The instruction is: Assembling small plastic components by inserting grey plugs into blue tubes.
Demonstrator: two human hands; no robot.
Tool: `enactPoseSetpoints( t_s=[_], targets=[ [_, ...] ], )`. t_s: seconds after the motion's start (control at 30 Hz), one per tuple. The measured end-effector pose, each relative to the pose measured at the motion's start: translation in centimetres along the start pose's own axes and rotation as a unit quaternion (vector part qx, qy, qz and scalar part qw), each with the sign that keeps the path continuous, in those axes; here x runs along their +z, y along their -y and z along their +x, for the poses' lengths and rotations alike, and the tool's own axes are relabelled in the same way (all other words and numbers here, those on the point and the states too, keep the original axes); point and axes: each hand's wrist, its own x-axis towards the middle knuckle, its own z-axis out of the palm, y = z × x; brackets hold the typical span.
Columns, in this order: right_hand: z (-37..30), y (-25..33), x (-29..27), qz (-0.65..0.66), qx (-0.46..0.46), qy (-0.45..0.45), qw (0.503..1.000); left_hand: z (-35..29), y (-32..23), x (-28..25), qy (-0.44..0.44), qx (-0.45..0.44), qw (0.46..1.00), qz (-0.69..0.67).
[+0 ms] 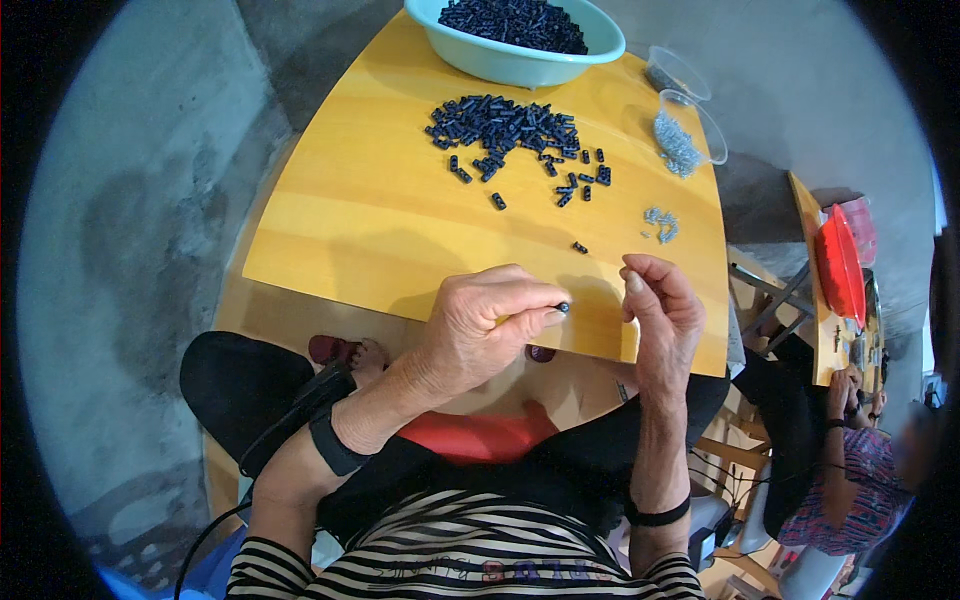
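Between the thumb and fingertips of my left hand point(475, 322) is a small black plastic piece point(563, 307), its end showing just past the near table edge. To its right, my right hand point(662, 315) is raised with thumb and forefinger pinched together; whatever lies between them is too small to make out. A single black piece point(580, 247) rests on the yellow table point(340, 225) beyond the two hands. Farther back spreads a pile of similar black pieces point(505, 125). Several tiny silvery parts point(661, 222) lie loose beyond my right hand.
A pale turquoise basin point(510, 66) full of black pieces stands at the far edge. Two clear plastic tubs of small metal parts, a nearer tub point(716, 135) and a farther tub point(692, 72), are at the far right. Another person point(850, 490) works at a table with a red basin point(842, 265).
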Motion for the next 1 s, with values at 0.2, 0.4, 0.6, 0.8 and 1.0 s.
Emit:
enactPoseSetpoints(
  t_s=[0.2,0.4,0.6,0.8,1.0],
  targets=[
    [1.8,0.1,0.6,-0.330,-0.111,0.044,0.937,-0.3,0.5,-0.9,-0.009,-0.119,0.988,-0.101],
    [4.5,-1.1,2.3,-0.432,-0.269,0.102,0.854,0.2,0.7,-1.2,-0.017,-0.168,0.968,-0.184],
    [5.3,-1.7,2.4,-0.376,-0.200,0.116,0.897,0.3,0.3,-1.5,-0.023,-0.180,0.958,-0.222],
    [1.7,2.0,3.6,0.168,0.085,0.148,0.971,0.2,-0.4,-1.9,-0.025,-0.179,0.959,-0.216],
    [-0.9,1.1,5.4,0.298,0.065,0.119,0.945,0.1,-1.5,-1.6,-0.022,-0.168,0.970,-0.175]
  ],
)
